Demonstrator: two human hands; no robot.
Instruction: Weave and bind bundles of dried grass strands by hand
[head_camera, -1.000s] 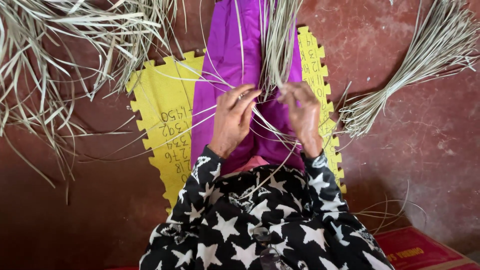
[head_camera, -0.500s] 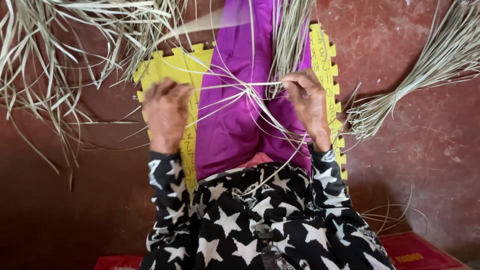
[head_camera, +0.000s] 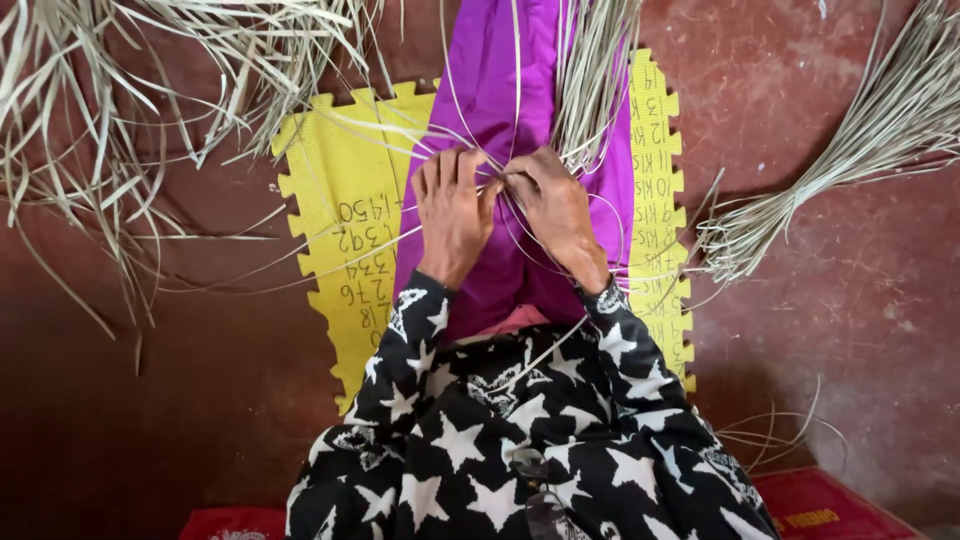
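Over the purple cloth (head_camera: 500, 90), the left hand (head_camera: 452, 215) and right hand (head_camera: 553, 212) meet fingertip to fingertip, both pinching thin pale strands (head_camera: 470, 135) that arc out from between them. Under the cloth lies a yellow mat (head_camera: 350, 180) with a toothed edge, on the red floor (head_camera: 850, 290). Left of the cloth sprawls a loose heap of dry leaves (head_camera: 120, 90); right of it lies 1 tidy bundle (head_camera: 850, 150), and the star-print sleeves (head_camera: 520, 430) reach in from below it.

Worn dark-red floor (head_camera: 850, 300)
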